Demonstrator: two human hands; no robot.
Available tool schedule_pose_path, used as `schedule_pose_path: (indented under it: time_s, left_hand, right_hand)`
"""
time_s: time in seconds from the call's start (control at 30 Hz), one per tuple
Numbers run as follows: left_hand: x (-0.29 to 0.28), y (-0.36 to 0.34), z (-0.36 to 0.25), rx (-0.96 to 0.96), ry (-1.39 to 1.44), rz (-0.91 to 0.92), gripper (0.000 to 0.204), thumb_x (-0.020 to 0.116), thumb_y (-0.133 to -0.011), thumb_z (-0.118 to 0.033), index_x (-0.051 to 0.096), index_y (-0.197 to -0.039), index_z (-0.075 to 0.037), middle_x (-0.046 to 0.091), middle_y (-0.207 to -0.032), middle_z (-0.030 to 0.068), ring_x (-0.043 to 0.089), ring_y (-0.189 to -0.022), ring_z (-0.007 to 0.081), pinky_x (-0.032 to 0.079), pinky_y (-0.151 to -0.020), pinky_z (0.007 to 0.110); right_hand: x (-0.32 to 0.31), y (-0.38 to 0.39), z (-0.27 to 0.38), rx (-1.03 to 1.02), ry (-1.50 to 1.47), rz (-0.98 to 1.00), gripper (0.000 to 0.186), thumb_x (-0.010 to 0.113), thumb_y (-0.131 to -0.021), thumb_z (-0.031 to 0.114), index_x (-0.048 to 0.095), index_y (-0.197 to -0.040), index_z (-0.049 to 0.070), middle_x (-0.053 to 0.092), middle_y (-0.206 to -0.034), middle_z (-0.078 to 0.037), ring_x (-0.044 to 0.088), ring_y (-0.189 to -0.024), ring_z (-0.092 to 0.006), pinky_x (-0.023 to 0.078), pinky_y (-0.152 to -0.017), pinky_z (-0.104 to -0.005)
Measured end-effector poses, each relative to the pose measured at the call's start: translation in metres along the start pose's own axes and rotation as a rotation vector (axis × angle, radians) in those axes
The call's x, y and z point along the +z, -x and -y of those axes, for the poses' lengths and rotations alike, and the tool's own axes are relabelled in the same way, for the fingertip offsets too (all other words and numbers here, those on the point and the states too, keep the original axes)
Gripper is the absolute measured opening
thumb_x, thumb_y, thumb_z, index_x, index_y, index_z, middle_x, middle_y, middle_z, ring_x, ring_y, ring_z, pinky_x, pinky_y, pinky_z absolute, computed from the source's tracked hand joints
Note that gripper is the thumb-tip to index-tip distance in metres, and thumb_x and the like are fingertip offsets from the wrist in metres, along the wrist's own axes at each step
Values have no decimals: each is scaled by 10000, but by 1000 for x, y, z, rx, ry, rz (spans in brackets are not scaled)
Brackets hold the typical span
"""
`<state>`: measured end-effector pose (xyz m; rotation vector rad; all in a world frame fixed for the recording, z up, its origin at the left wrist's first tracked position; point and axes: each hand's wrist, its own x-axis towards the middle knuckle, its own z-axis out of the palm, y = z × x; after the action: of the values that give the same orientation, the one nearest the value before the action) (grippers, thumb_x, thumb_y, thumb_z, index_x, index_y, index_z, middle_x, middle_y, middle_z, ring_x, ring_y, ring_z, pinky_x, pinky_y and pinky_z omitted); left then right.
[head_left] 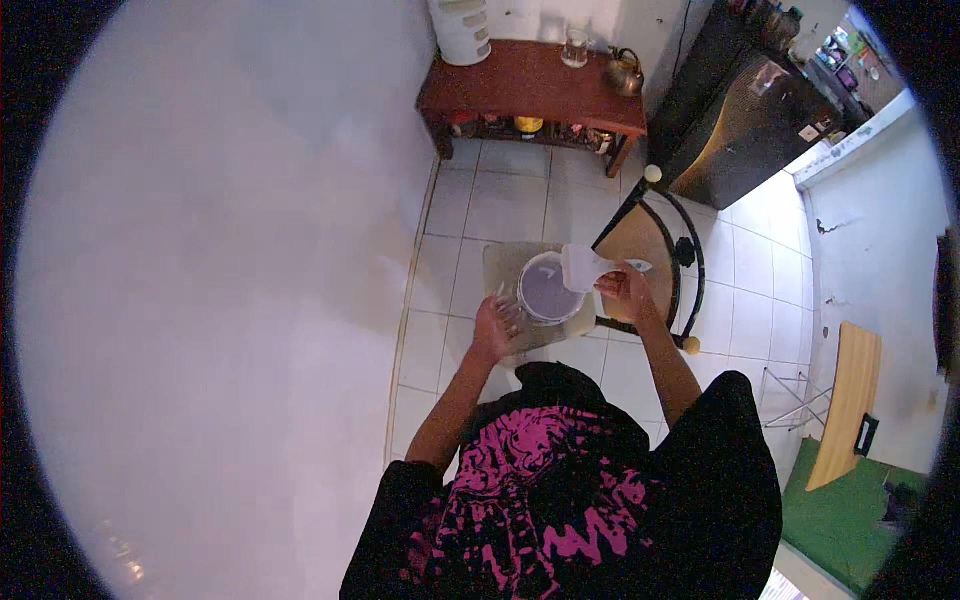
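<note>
A white bucket (551, 321) of pale lilac-white paint (548, 290) stands in front of me on a beige-grey square surface (500, 262). In my right hand (627, 287) is a wide flat paintbrush (582, 268), its pale head over the bucket's right rim and its handle end sticking out past my fingers. My left hand (497, 327) is at the bucket's left side with its fingers apart. Whether those fingers touch the bucket I cannot tell, as they are slightly blurred.
A large white wall (230, 280) rises on my left. Beyond the bucket is a red-brown low table (530, 85) with a kettle (625, 75) and a glass jug (574, 50). A black-framed chair (640, 250) stands close on the right. Farther right are a dark fridge (745, 125) and a wooden board (845, 405).
</note>
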<state>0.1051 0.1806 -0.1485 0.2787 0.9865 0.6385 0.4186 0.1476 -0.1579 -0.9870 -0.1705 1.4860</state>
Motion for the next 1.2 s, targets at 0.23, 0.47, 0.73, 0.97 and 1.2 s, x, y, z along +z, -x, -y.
schedule_pose_path:
  time_s: [0.23, 0.47, 0.73, 0.97, 1.2]
  left_hand:
    - [134, -16, -36, -5, 483, 222, 667, 344, -875, -562, 367, -1315, -61, 483, -1249, 140, 450, -1177, 306, 336, -964, 516]
    - [216, 70, -95, 172, 484, 450, 676, 251, -888, -575, 395, -1262, -30, 473, -1273, 136, 439, -1194, 301, 320, -992, 500]
    - [185, 184, -187, 297, 764, 336, 596, 283, -904, -513, 419, -1238, -38, 490, -1244, 158, 450, -1181, 313, 318, -1010, 506]
    - [95, 295, -230, 732, 993, 238, 651, 270, -928, -504, 279, -1374, -31, 376, -1385, 185, 336, -1301, 349, 204, -1085, 543]
    - [1, 399, -247, 1208, 1041, 250, 660, 263, -936, -459, 125, -1436, -51, 168, -1476, 173, 170, -1376, 337, 184, -1099, 536]
  right_hand:
    - [56, 28, 73, -63, -39, -67, 291, 555, -871, 275, 572, -782, -1, 630, -755, -139, 641, -706, -285, 540, -754, -440]
    - [155, 55, 155, -13, -4, 30, 184, 609, -870, 217, 482, -785, 114, 523, -565, -56, 469, -456, -152, 352, -417, -290]
    - [321, 72, 166, 92, 304, 441, 181, 601, -860, 235, 611, -933, 70, 610, -705, -35, 571, -583, -133, 495, -581, -289]
    - [493, 92, 95, -39, 828, 963, 233, 594, -870, 199, 590, -1010, 13, 637, -967, -137, 639, -884, -252, 550, -778, -380]
    - [686, 139, -4, 286, 636, 1474, 232, 591, -865, 178, 583, -986, -19, 660, -870, -139, 660, -811, -243, 537, -800, -395]
